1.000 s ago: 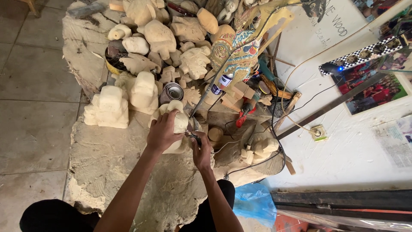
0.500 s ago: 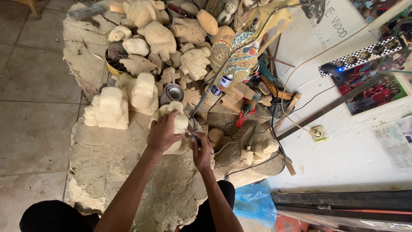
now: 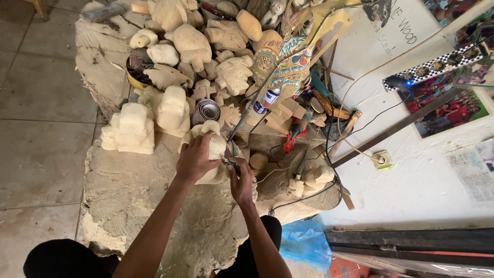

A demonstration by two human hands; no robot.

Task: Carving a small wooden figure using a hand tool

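My left hand [image 3: 194, 158] grips a pale, unpainted wood carving [image 3: 213, 144] and holds it against the dusty mat [image 3: 134, 190]. My right hand [image 3: 241, 177] is closed around a small rotary carving tool [image 3: 230, 163], its tip touching the carving's right side. A thin cable [image 3: 272, 171] runs from the tool to the right. Most of the carving is hidden under my left hand.
Several raw wooden figures [image 3: 128, 128] crowd the mat beyond my hands, with a metal can [image 3: 207, 110] and a painted carved figure [image 3: 288, 67]. Tools and cables [image 3: 309, 123] lie right. A wall socket [image 3: 381, 159], power strip [image 3: 437, 64] and blue bag [image 3: 306, 242] sit nearby.
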